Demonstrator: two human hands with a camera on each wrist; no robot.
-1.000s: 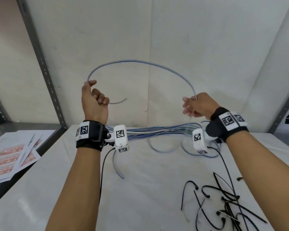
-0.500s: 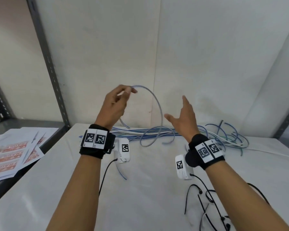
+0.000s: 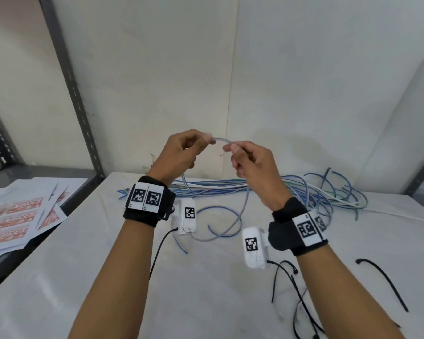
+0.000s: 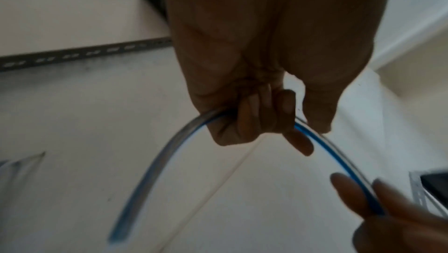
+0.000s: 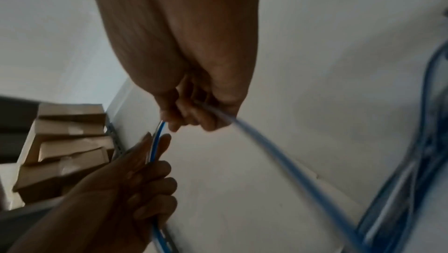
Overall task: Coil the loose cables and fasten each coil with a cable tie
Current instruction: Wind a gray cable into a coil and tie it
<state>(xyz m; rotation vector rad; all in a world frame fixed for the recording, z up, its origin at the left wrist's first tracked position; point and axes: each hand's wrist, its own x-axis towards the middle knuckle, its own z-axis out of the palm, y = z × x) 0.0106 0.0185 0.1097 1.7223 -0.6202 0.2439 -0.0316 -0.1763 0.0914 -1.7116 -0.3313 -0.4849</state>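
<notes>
While both hands (image 3: 181, 152) pinch cable (image 3: 245, 206), ties (image 3: 387, 282) (black) lie near.

1. A white table (image 3: 206, 302) fills the front of the room.
2. White walls (image 3: 304, 81) stand behind it and meet in a corner.
3. A gray metal post (image 3: 69, 81) with holes leans up on the left.
4. A dark shelf (image 3: 22, 172) beside the table holds paper sheets (image 3: 17, 216) with orange labels.
5. Brown boxes (image 5: 70, 142) are stacked to one side.
</notes>
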